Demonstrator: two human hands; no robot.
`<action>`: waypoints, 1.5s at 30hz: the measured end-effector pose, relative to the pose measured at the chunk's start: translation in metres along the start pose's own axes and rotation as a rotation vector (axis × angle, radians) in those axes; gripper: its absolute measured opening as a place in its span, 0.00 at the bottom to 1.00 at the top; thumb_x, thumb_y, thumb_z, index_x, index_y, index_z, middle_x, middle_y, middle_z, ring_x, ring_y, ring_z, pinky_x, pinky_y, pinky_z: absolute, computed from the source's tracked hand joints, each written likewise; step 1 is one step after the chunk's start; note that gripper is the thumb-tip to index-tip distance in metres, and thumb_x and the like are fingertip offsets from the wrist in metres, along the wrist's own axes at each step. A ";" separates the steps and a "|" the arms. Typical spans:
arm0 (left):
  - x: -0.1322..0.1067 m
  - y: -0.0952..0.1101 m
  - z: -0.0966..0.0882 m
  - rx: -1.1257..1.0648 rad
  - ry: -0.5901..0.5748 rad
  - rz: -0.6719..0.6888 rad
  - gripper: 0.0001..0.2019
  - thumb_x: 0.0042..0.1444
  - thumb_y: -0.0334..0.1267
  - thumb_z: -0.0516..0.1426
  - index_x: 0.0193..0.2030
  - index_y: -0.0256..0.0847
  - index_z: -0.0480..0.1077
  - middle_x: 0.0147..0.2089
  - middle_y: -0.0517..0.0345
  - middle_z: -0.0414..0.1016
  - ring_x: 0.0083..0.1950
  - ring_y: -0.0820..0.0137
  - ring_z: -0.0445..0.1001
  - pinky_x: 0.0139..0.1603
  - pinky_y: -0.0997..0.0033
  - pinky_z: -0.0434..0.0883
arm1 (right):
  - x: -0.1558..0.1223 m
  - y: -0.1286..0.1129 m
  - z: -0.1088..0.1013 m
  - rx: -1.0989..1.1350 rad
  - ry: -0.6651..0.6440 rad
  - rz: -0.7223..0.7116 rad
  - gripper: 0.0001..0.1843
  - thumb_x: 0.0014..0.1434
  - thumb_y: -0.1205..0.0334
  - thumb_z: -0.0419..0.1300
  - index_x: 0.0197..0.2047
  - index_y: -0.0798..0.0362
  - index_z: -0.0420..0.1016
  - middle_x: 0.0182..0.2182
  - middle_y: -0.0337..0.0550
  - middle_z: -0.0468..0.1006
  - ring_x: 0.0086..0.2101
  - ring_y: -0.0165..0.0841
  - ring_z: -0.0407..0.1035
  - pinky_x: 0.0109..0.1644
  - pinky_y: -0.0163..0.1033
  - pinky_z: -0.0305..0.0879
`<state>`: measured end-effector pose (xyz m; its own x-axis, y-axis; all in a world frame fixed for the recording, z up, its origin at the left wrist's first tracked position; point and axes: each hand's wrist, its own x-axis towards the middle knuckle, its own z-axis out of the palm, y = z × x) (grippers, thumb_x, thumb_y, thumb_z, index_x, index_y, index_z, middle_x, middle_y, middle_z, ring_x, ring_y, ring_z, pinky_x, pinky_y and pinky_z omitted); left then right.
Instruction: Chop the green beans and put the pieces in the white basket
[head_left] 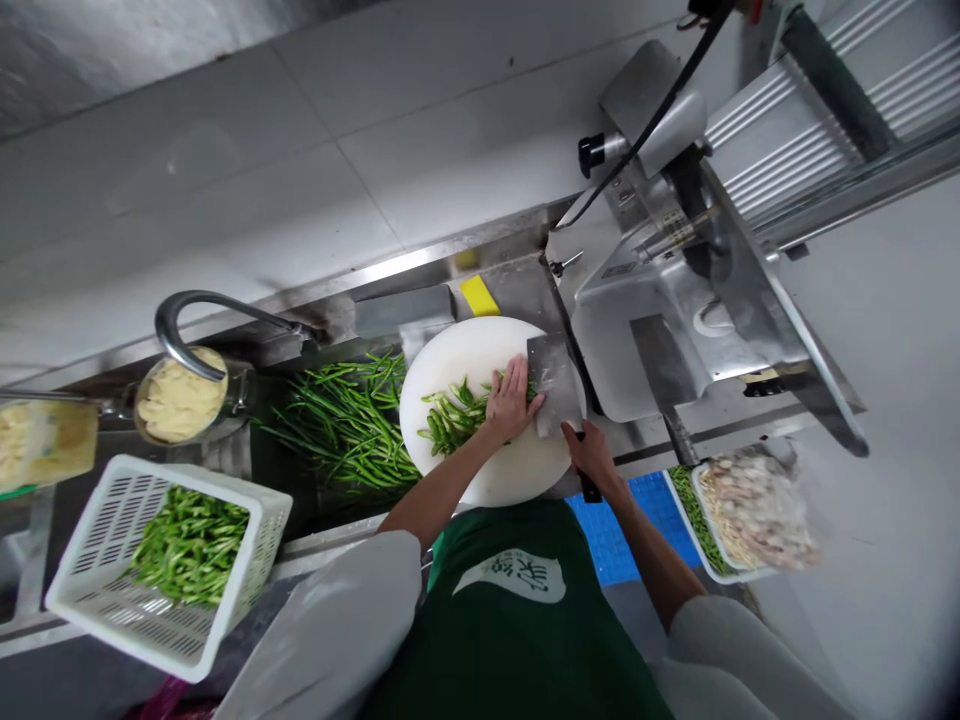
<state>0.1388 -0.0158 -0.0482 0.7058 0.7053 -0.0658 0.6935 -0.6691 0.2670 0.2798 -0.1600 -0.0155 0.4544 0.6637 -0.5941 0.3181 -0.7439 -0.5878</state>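
Note:
A round white cutting board [465, 360] lies on the steel counter, with a bunch of green beans [450, 420] across it. My left hand [511, 400] lies flat on the beans with fingers together, holding them down beside the blade. My right hand [592, 455] is closed round the dark handle of a cleaver [553, 385], whose broad blade stands on the board just right of my left fingers. A heap of whole green beans [345, 420] lies left of the board.
A white plastic basket [247, 580] holding cut green pieces sits at lower left. A metal bowl of pale food [180, 400] stands by the faucet [195, 310]. A steel slicing machine [675, 300] stands right of the board. A tray of pale food [757, 510] sits at lower right on a blue crate [637, 520].

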 end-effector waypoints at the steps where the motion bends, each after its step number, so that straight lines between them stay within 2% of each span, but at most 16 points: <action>1: 0.000 0.000 0.000 -0.006 -0.001 0.000 0.40 0.71 0.57 0.41 0.80 0.30 0.38 0.81 0.43 0.39 0.82 0.57 0.38 0.79 0.44 0.44 | 0.000 -0.002 0.001 -0.007 0.001 0.003 0.22 0.68 0.45 0.52 0.43 0.56 0.74 0.15 0.40 0.71 0.20 0.39 0.71 0.31 0.39 0.65; 5: -0.001 0.000 0.000 -0.018 -0.004 0.003 0.39 0.72 0.55 0.41 0.79 0.28 0.40 0.81 0.42 0.40 0.81 0.57 0.39 0.79 0.44 0.45 | 0.003 -0.017 0.013 -0.073 0.011 0.010 0.23 0.70 0.45 0.51 0.46 0.57 0.73 0.22 0.48 0.78 0.22 0.39 0.73 0.31 0.39 0.64; 9: 0.002 0.000 0.002 -0.009 0.003 -0.003 0.37 0.73 0.53 0.40 0.79 0.27 0.41 0.81 0.42 0.40 0.82 0.59 0.39 0.79 0.45 0.45 | 0.007 -0.037 0.028 -0.170 0.082 0.002 0.23 0.72 0.45 0.49 0.49 0.57 0.73 0.28 0.53 0.80 0.28 0.40 0.76 0.32 0.38 0.63; 13: -0.006 -0.005 -0.001 0.019 -0.025 0.017 0.35 0.73 0.49 0.39 0.79 0.29 0.41 0.80 0.43 0.42 0.81 0.59 0.41 0.79 0.44 0.45 | 0.007 -0.043 0.027 -0.192 0.091 -0.035 0.23 0.72 0.46 0.49 0.48 0.57 0.73 0.31 0.52 0.80 0.30 0.38 0.76 0.33 0.36 0.62; 16: -0.023 -0.015 -0.010 0.034 -0.058 0.060 0.32 0.73 0.46 0.38 0.79 0.31 0.42 0.80 0.43 0.45 0.81 0.59 0.44 0.79 0.42 0.44 | 0.005 -0.031 0.014 -0.154 0.104 -0.060 0.23 0.71 0.45 0.50 0.46 0.56 0.74 0.30 0.49 0.80 0.32 0.37 0.75 0.34 0.36 0.63; 19: -0.034 -0.025 -0.019 0.005 -0.055 0.038 0.31 0.73 0.45 0.41 0.79 0.35 0.45 0.79 0.43 0.50 0.80 0.58 0.46 0.78 0.41 0.46 | -0.002 -0.010 -0.004 -0.105 0.221 -0.040 0.23 0.69 0.44 0.52 0.44 0.56 0.75 0.31 0.51 0.80 0.33 0.39 0.75 0.35 0.37 0.63; 23: -0.012 -0.025 -0.021 -0.120 -0.044 0.111 0.31 0.67 0.46 0.55 0.73 0.38 0.59 0.78 0.42 0.53 0.79 0.53 0.48 0.77 0.44 0.51 | -0.016 0.017 -0.024 0.063 0.229 0.060 0.26 0.67 0.40 0.51 0.43 0.57 0.74 0.20 0.45 0.75 0.23 0.38 0.72 0.30 0.39 0.62; 25: 0.005 -0.020 -0.019 -0.177 -0.069 0.171 0.26 0.64 0.44 0.59 0.67 0.39 0.68 0.74 0.42 0.60 0.76 0.52 0.55 0.75 0.46 0.55 | -0.024 0.027 -0.029 0.126 0.227 0.101 0.26 0.67 0.39 0.51 0.41 0.55 0.73 0.16 0.41 0.72 0.19 0.37 0.69 0.28 0.39 0.61; 28: 0.014 -0.014 -0.016 -0.193 -0.090 0.191 0.17 0.65 0.41 0.58 0.59 0.40 0.74 0.63 0.44 0.73 0.66 0.54 0.67 0.70 0.49 0.62 | -0.034 0.036 -0.029 0.161 0.229 0.110 0.23 0.65 0.39 0.52 0.38 0.53 0.71 0.14 0.38 0.70 0.18 0.37 0.68 0.26 0.39 0.60; 30: 0.005 -0.012 -0.014 -0.172 -0.071 0.189 0.17 0.67 0.41 0.56 0.60 0.39 0.74 0.60 0.45 0.75 0.63 0.56 0.70 0.69 0.51 0.64 | -0.037 0.040 -0.025 0.179 0.201 0.107 0.23 0.65 0.39 0.52 0.37 0.51 0.70 0.13 0.37 0.68 0.17 0.36 0.67 0.26 0.38 0.59; 32: -0.012 -0.010 -0.012 -0.132 -0.017 0.164 0.21 0.70 0.42 0.52 0.66 0.38 0.70 0.65 0.43 0.72 0.67 0.55 0.67 0.71 0.51 0.62 | -0.036 0.042 -0.019 0.189 0.172 0.092 0.23 0.64 0.38 0.53 0.36 0.51 0.69 0.13 0.36 0.68 0.17 0.36 0.67 0.26 0.38 0.59; 34: -0.029 -0.007 -0.007 -0.070 0.033 0.137 0.26 0.72 0.44 0.48 0.72 0.36 0.61 0.72 0.40 0.63 0.74 0.54 0.59 0.74 0.48 0.57 | -0.032 0.042 -0.013 0.187 0.154 0.067 0.21 0.63 0.39 0.54 0.35 0.50 0.69 0.13 0.36 0.69 0.18 0.35 0.67 0.26 0.37 0.59; 36: -0.041 -0.002 -0.002 -0.001 0.032 0.161 0.30 0.73 0.47 0.45 0.76 0.33 0.54 0.78 0.39 0.52 0.79 0.53 0.49 0.76 0.45 0.52 | -0.026 0.042 -0.007 0.182 0.123 0.052 0.20 0.64 0.41 0.54 0.35 0.50 0.68 0.13 0.35 0.68 0.18 0.35 0.67 0.26 0.37 0.59; 38: -0.046 0.003 0.002 0.052 -0.004 0.213 0.33 0.73 0.50 0.44 0.77 0.31 0.50 0.80 0.40 0.45 0.80 0.53 0.44 0.77 0.44 0.49 | -0.021 0.042 -0.003 0.175 0.084 0.060 0.20 0.64 0.42 0.54 0.36 0.51 0.68 0.13 0.34 0.68 0.17 0.34 0.66 0.26 0.36 0.59; 43: -0.045 0.005 0.004 0.087 -0.045 0.274 0.37 0.72 0.54 0.44 0.79 0.30 0.46 0.80 0.40 0.44 0.81 0.53 0.43 0.78 0.43 0.46 | -0.013 0.044 0.000 0.093 0.079 0.060 0.19 0.66 0.43 0.54 0.36 0.51 0.69 0.13 0.34 0.67 0.17 0.34 0.67 0.26 0.36 0.59; 45: -0.045 0.004 0.003 0.082 -0.042 0.278 0.38 0.72 0.55 0.44 0.78 0.29 0.46 0.80 0.40 0.44 0.81 0.53 0.43 0.78 0.42 0.46 | -0.011 0.039 0.001 0.045 0.080 0.031 0.20 0.67 0.43 0.53 0.37 0.52 0.71 0.15 0.37 0.70 0.19 0.35 0.68 0.28 0.37 0.59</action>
<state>0.1102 -0.0505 -0.0468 0.8748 0.4827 -0.0409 0.4804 -0.8535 0.2021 0.2869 -0.1962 -0.0325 0.5288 0.6306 -0.5680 0.2660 -0.7587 -0.5946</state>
